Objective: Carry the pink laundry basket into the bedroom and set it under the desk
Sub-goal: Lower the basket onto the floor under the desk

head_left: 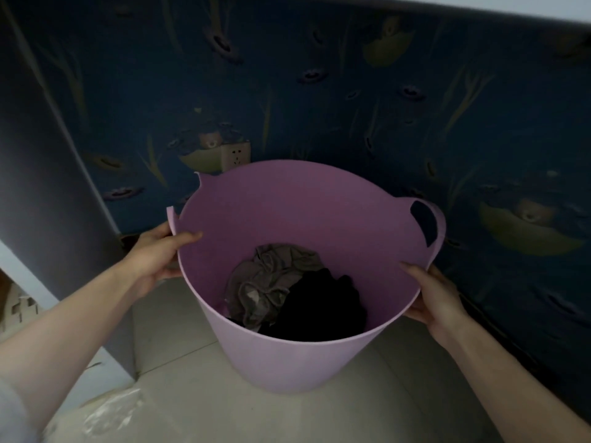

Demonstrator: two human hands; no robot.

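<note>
The pink laundry basket is a round soft tub, seen from above in the dim space beneath the desk. Its left handle is broken off; the right handle is whole. Grey cloth and black cloth lie crumpled at its bottom. My left hand grips the left rim, thumb inside the tub. My right hand clasps the right rim from outside. I cannot tell whether the base touches the pale tiled floor.
The desk's white underside edge runs across the top right. A grey side panel stands close on the left. Dark blue patterned wallpaper with a wall socket lies just behind the tub. Crumpled clear plastic sits at the lower left.
</note>
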